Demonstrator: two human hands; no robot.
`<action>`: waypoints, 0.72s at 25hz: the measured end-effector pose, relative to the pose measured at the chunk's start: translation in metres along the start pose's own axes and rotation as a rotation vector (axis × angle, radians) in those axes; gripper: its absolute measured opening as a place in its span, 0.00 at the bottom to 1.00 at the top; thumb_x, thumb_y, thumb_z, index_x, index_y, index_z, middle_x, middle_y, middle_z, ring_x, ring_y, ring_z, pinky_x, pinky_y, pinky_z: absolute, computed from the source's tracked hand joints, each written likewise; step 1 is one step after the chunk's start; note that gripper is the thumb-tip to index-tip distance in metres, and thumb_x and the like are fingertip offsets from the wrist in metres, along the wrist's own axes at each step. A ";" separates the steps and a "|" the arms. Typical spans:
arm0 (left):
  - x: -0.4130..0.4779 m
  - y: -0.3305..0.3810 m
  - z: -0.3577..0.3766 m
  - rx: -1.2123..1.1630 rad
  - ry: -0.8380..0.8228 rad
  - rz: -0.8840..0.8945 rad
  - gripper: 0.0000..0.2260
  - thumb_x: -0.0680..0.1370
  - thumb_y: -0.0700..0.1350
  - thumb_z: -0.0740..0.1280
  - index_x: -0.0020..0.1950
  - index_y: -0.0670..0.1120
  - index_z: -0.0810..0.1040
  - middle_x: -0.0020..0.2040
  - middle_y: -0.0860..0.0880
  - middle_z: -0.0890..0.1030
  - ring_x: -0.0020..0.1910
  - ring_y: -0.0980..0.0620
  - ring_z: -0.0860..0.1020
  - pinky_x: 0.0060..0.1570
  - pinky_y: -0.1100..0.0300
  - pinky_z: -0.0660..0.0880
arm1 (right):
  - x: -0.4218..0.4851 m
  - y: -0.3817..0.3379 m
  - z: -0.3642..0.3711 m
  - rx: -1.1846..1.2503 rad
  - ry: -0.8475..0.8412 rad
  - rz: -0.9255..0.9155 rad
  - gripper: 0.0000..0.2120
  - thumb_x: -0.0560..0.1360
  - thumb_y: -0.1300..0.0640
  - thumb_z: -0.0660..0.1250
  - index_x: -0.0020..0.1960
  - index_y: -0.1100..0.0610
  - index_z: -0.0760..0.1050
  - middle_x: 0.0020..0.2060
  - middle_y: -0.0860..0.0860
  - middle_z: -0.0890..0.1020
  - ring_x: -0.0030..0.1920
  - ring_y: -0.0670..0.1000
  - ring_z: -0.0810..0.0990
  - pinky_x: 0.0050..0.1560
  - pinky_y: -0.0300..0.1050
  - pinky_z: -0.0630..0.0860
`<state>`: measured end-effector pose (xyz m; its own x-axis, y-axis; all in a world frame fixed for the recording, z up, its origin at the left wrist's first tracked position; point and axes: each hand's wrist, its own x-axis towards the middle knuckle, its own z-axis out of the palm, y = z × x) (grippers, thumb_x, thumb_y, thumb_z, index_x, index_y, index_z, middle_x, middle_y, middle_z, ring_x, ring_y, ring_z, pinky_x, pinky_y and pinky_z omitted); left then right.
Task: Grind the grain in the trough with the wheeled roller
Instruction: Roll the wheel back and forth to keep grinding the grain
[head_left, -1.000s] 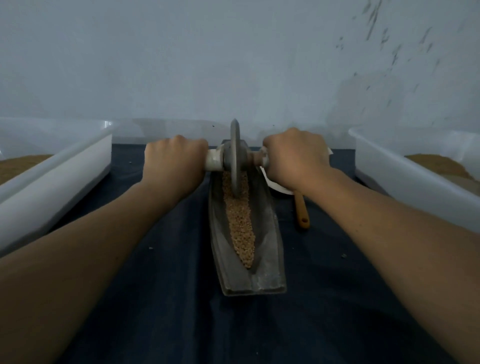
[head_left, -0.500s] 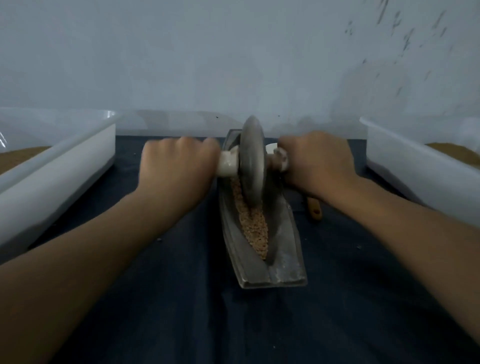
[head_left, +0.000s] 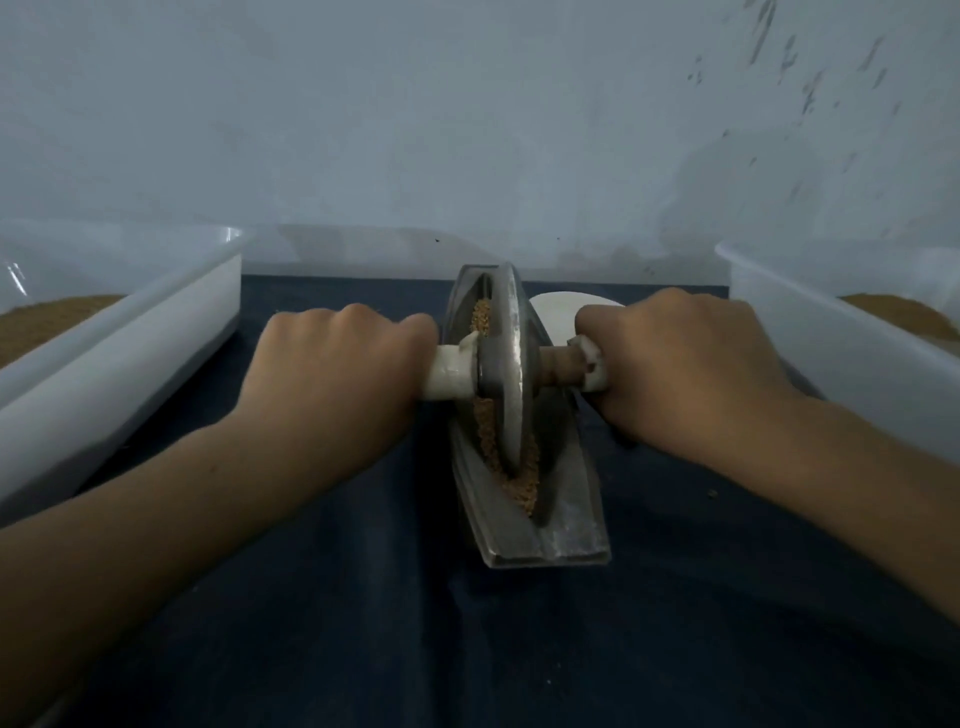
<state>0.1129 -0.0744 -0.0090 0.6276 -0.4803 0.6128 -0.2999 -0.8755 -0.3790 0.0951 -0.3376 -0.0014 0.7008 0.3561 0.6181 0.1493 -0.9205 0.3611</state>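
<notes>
Left hand (head_left: 337, 374): knuckles up, fingers curled tight round the white-wrapped left end of the axle (head_left: 449, 371)
Right hand (head_left: 675, 369): fingers curled round the axle's right end, where a torn white wrap leaves a brown stub bare
Wheeled roller (head_left: 506, 374): flat grey metal wheel, dull and scuffed, standing on edge between the two hands with its lower rim sunk in the grain
Trough (head_left: 550, 540): narrow, boat-shaped grey metal channel with sloping walls; it runs from beyond the hands to a squared end nearer the person than either hand
Grain (head_left: 519, 486): coarse tan granules along the trough's groove, beyond and short of the roller
Cloth (head_left: 467, 649): dark blue, matte, beneath the trough and both forearms
Left bin (head_left: 130, 364): smooth white plastic, outboard of the left hand, holding brown meal (head_left: 47, 317)
Right bin (head_left: 841, 358): smooth white plastic, outboard of the right hand, holding brown meal (head_left: 893, 312)
White round object (head_left: 561, 306): just beyond the right hand, partly hidden; what it is cannot be told
</notes>
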 end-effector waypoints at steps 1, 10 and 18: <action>0.002 0.000 0.001 0.010 -0.020 0.000 0.21 0.64 0.45 0.75 0.36 0.49 0.61 0.25 0.50 0.62 0.22 0.49 0.57 0.29 0.64 0.47 | 0.001 -0.001 0.002 0.000 -0.039 0.020 0.26 0.59 0.53 0.77 0.33 0.47 0.57 0.23 0.44 0.56 0.22 0.46 0.52 0.29 0.34 0.49; 0.063 0.011 0.024 0.050 -0.157 -0.134 0.01 0.76 0.44 0.66 0.45 0.49 0.74 0.32 0.48 0.67 0.35 0.42 0.76 0.31 0.56 0.61 | 0.053 -0.003 0.043 0.096 -0.163 0.221 0.03 0.76 0.54 0.66 0.46 0.50 0.72 0.34 0.50 0.72 0.34 0.56 0.71 0.32 0.45 0.65; 0.011 0.004 -0.012 0.046 -0.060 -0.004 0.18 0.61 0.45 0.76 0.33 0.49 0.65 0.25 0.52 0.56 0.24 0.54 0.46 0.29 0.66 0.48 | -0.007 0.001 -0.006 0.062 -0.077 0.045 0.23 0.60 0.51 0.74 0.34 0.45 0.57 0.24 0.43 0.56 0.23 0.47 0.55 0.31 0.34 0.49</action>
<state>0.1098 -0.0841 0.0043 0.6712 -0.4716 0.5719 -0.2651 -0.8732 -0.4089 0.0860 -0.3397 -0.0012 0.7588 0.3033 0.5764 0.1579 -0.9442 0.2890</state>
